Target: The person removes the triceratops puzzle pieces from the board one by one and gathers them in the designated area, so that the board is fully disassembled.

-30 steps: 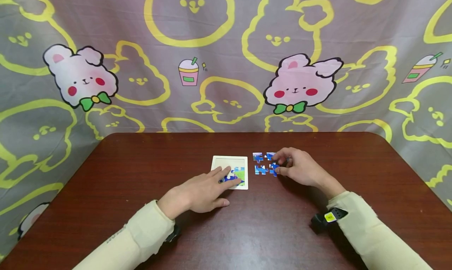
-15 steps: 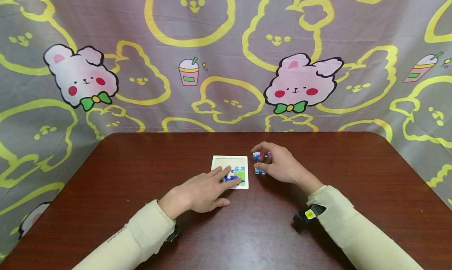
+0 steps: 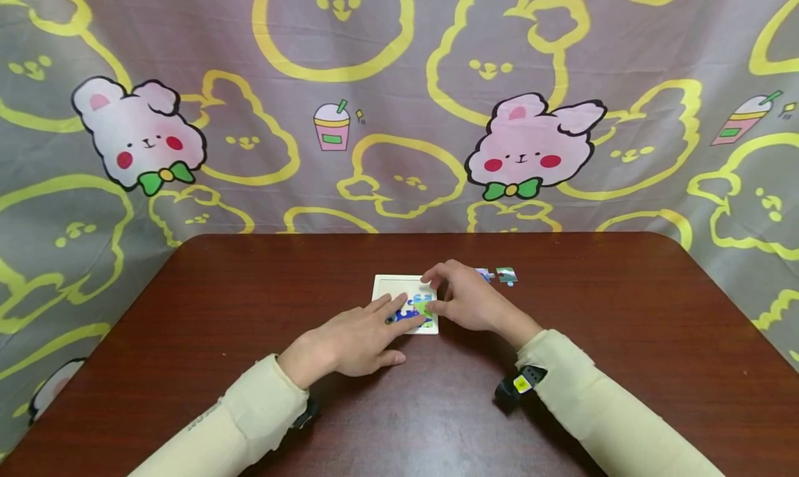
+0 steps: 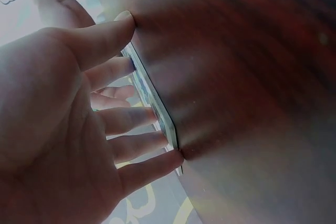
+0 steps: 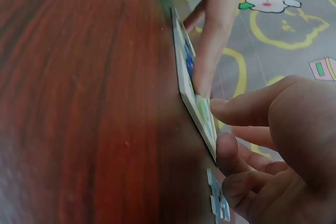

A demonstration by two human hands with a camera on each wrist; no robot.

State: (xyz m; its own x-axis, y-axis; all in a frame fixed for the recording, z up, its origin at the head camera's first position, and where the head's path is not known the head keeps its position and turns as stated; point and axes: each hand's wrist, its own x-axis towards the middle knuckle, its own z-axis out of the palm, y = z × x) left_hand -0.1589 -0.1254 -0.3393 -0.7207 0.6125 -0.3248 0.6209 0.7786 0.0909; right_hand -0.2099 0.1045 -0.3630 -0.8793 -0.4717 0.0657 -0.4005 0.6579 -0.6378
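Note:
A square white puzzle tray (image 3: 388,281) lies on the table, with blue, green and light-blue puzzle pieces (image 3: 424,309) in its lower right part. My left hand (image 3: 349,340) rests on it, fingers spread and fairly straight over the frame and pieces; in the left wrist view those fingertips touch the tray's edge (image 4: 152,100). My right hand (image 3: 471,297) is at the tray's right side. Its thumb touches or nearly touches the green area, and a gap shows between thumb and forefinger with no piece visible there. Below that hand, a loose blue piece (image 5: 218,198) lies on the table.
Beyond my right hand lie loose puzzle pieces (image 3: 507,275), partly hidden by it. The brown table (image 3: 218,283) ends at a patterned curtain (image 3: 399,102). A black wrist camera (image 3: 518,387) sits under my right sleeve.
My right hand has moved left, from the loose pieces to the tray's right edge, uncovering a piece farther right. My left hand has stayed on the tray.

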